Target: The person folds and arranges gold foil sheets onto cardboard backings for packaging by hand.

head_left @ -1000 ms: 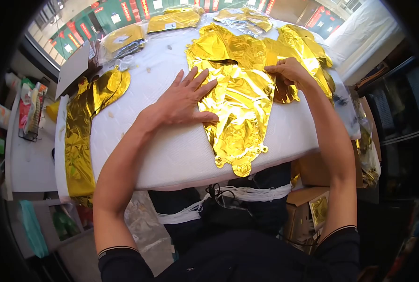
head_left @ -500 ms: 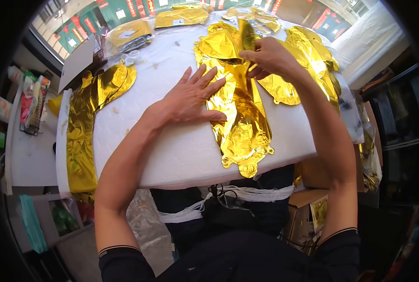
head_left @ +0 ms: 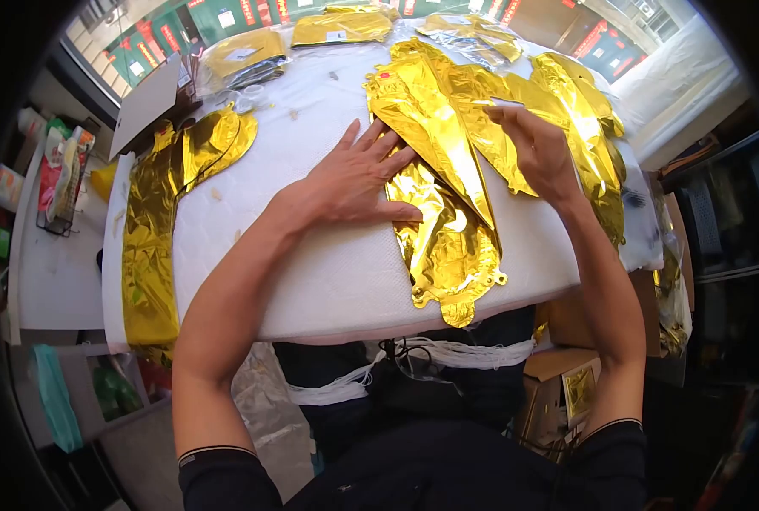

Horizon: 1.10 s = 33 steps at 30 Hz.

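Observation:
A shiny gold foil balloon (head_left: 452, 247), flat and uninflated, lies lengthwise on the white quilted surface with its lower end close to the front edge. Its upper part is folded over into a long slanting layer, with a small red spot near the top. My left hand (head_left: 358, 175) rests flat with fingers spread, fingertips and thumb on the balloon's left side. To the right of the fold, my right hand (head_left: 539, 153) is raised with its fingers curled together. Gold foil lies behind those fingertips, and whether they grip anything is hidden.
More gold foil balloons (head_left: 579, 102) lie at the right, others (head_left: 149, 255) hang over the left edge. Plastic-wrapped gold packs (head_left: 341, 30) line the back. A white board (head_left: 147, 106) stands back left, and a cardboard box (head_left: 558, 366) sits below at right.
The balloon's upper part has been folded down across its body. My right hand has moved right and down from the top of the balloon. My left hand stays flat on it.

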{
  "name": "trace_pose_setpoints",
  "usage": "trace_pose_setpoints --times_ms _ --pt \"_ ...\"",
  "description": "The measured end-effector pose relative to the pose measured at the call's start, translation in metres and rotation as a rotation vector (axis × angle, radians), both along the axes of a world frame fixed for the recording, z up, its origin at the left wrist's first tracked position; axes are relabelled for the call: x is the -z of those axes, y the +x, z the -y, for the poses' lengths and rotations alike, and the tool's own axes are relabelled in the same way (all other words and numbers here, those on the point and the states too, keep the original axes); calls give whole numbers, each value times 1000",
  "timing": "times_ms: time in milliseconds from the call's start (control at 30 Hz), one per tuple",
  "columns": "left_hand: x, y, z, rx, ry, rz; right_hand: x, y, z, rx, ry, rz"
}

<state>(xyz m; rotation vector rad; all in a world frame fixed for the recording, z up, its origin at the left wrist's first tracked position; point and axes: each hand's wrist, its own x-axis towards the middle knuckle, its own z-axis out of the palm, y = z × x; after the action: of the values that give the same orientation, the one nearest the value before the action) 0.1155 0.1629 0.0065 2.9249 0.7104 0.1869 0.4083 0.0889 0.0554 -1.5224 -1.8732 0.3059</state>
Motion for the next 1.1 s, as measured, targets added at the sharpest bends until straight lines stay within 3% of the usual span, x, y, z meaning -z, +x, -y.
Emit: trace_pose_setpoints --times_ms 100,233,300,567,1100 --pt "0 1 0 6 11 10 27 7 14 -161 166 189" --pt "-2 1 1 -13 13 -36 38 -12 14 -278 174 352" --pt "-3 1 1 -7 11 -42 47 -18 2 -315 224 364" --pt "1 1 2 -8 42 3 44 -28 -5 -263 28 381" --pt "-1 0 2 -21 35 -34 43 -47 -41 -324 1 480"
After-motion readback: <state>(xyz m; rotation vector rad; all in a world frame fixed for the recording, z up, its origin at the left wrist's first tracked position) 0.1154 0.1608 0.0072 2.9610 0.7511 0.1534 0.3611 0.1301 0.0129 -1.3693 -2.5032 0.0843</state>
